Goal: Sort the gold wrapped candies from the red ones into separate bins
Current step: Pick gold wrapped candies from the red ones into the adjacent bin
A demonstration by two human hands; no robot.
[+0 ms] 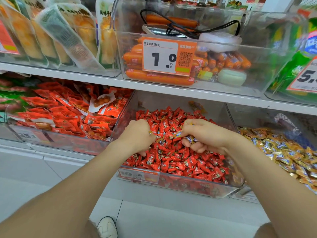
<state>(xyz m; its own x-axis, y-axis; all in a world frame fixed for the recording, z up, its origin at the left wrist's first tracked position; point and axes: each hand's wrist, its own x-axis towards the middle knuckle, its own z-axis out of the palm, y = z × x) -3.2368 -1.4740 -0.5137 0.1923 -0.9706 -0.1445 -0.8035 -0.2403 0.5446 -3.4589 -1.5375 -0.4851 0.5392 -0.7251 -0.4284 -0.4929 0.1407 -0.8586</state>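
A clear bin [178, 186] on the lower shelf is heaped with red wrapped candies [181, 160]. To its right a second clear bin [240, 197] holds gold wrapped candies [281, 148]. Both my hands are over the red pile. My right hand [204, 136] grips several gold candies [190, 139] in its curled fingers. My left hand [137, 136] is curled into the red pile, and a gold wrapper [151, 131] shows at its fingers.
Left of the red bin stands a bin of red snack packets [68, 110]. The shelf above carries a bin of orange sausages [154, 78] with a 1.0 price tag [167, 55]. My shoe [107, 227] shows on the grey floor below.
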